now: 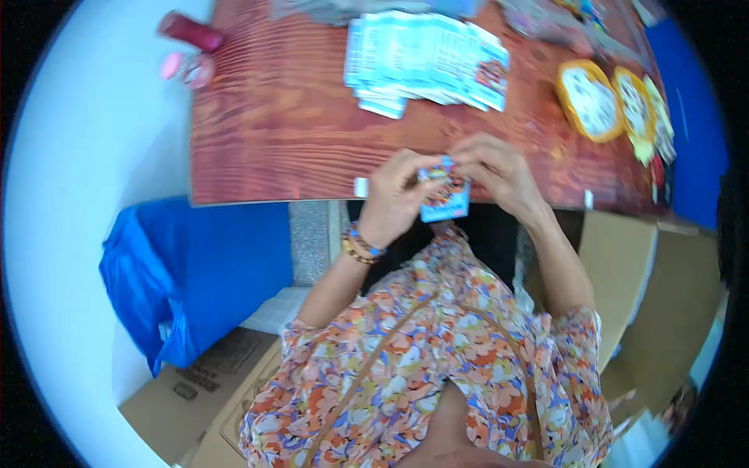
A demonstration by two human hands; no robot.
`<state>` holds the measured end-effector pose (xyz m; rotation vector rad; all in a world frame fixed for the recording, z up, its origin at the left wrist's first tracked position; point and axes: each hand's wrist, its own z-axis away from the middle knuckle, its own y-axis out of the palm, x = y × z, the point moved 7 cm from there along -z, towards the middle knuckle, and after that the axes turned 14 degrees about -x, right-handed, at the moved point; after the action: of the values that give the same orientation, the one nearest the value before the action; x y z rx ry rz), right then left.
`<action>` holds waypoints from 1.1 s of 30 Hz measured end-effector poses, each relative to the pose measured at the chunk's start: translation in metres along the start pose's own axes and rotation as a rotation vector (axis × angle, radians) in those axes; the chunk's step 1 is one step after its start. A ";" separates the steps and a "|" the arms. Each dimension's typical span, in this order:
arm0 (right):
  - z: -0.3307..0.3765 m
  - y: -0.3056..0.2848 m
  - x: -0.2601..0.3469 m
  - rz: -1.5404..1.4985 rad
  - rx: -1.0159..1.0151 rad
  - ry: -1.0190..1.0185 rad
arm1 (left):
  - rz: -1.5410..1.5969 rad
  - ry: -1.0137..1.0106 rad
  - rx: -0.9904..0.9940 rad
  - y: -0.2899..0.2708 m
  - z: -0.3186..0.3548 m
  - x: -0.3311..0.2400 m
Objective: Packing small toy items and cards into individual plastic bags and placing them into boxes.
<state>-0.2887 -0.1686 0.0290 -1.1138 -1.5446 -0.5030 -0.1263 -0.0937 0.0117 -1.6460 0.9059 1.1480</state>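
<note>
Floral-sleeved forearms nearest; left hand (394, 195) and right hand (495, 168) meet at near table (273, 148) edge, fingers of both pinched shut on small blue packet (446, 199), held between them as if to work top edge. Fanned pile of light-blue packets (425, 66) further back; two yellow-rimmed round packs (612, 101) at right; blue bag (195, 265) below left

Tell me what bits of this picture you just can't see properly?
- Packet, head view: both hands hide its top; its print is blurred.
- Left hand and right hand: the fingertips blur together at the packet, so the exact grip is unclear.
- Card stack: print too small and blurred.
- Yellow trays: bent by the lens rim; contents unclear.
- Red thing: blurred at the table corner; can't tell what it is.
</note>
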 end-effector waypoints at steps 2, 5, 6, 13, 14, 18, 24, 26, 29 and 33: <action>-0.006 0.011 -0.001 0.019 0.026 0.012 | -0.037 -0.052 0.035 -0.003 0.003 -0.001; -0.014 0.018 0.010 -0.042 -0.054 -0.018 | 0.209 -0.168 -0.039 -0.015 0.005 -0.002; -0.017 0.024 0.012 -0.093 -0.049 0.016 | 0.268 -0.160 -0.126 -0.027 0.002 -0.006; -0.030 0.039 0.025 -0.060 -0.018 -0.071 | 0.215 -0.012 -0.212 -0.055 -0.002 -0.005; -0.031 0.042 0.030 0.009 0.010 -0.171 | 0.178 0.003 -0.235 -0.059 -0.001 -0.006; -0.024 0.054 0.011 0.024 0.024 -0.188 | -0.243 0.402 -0.212 -0.065 -0.001 -0.028; -0.030 0.050 -0.005 0.221 0.001 0.042 | -1.020 0.316 -0.370 -0.160 -0.026 -0.001; -0.026 0.044 -0.004 0.227 0.004 0.008 | -1.252 0.301 -0.522 -0.236 -0.031 0.020; -0.020 0.039 -0.004 0.241 -0.008 -0.007 | -1.361 0.254 -0.613 -0.314 -0.037 0.049; -0.020 0.035 -0.006 0.315 -0.059 -0.048 | -1.419 0.043 -0.594 -0.362 -0.041 0.097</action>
<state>-0.2490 -0.1708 0.0207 -1.3940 -1.3685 -0.3111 0.2440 -0.0228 0.0210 -2.1006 -0.6960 0.3206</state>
